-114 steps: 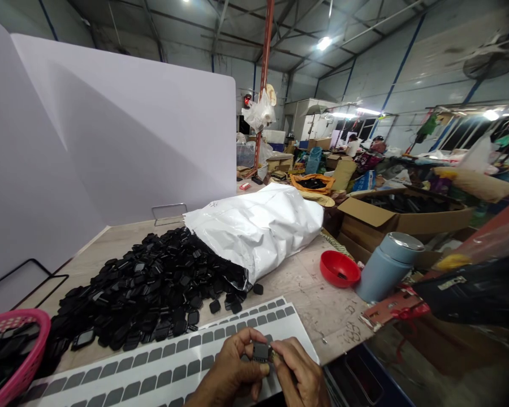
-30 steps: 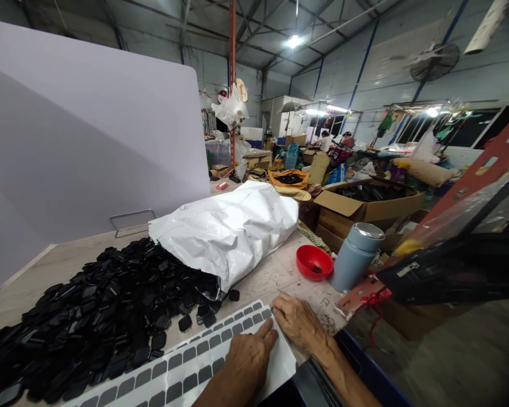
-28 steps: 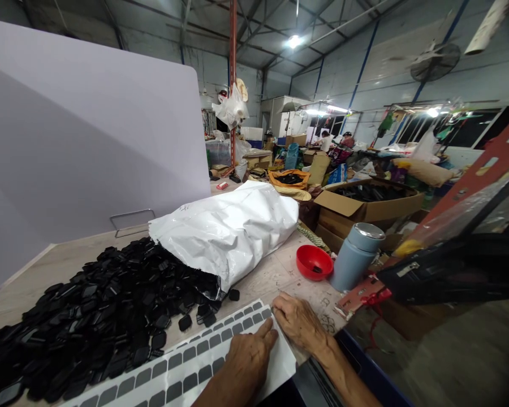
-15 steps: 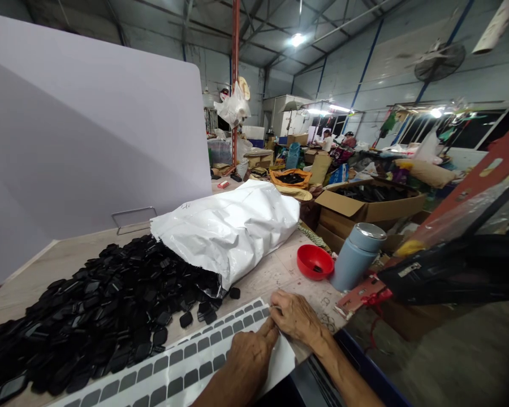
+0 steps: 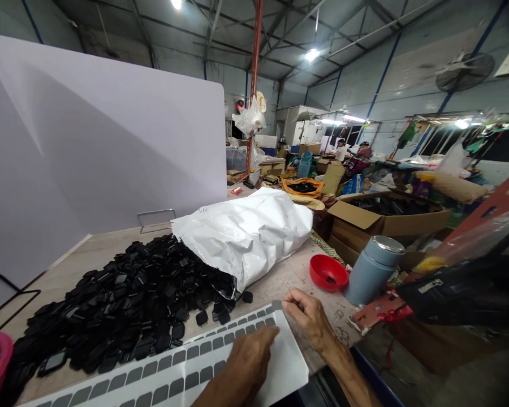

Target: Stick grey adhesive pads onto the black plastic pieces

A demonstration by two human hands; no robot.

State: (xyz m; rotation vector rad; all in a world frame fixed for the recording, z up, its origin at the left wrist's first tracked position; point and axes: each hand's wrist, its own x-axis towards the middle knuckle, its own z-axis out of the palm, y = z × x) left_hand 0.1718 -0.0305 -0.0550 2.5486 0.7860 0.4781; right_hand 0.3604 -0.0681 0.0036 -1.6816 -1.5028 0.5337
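A white sheet with rows of dark grey rounded squares lies on the table. My left hand rests on it, fingers curled and index finger stretched toward the sheet's right part. At the sheet's top right corner, my right hand is closed, thumb and index finger pinched beside a grey square; what they hold, if anything, is too small to make out. A heap of small black square pieces spreads behind the sheet, spilling from a white plastic bag.
Right of the bag stand a red bowl and a blue-grey flask. A pink basket rim shows at far left. Beyond the table's edge is an open cardboard box. Two people sit in the background.
The view has shifted left. My right hand has moved apart from my left hand, to the sheet's top right corner. More of the sheet's right part shows.
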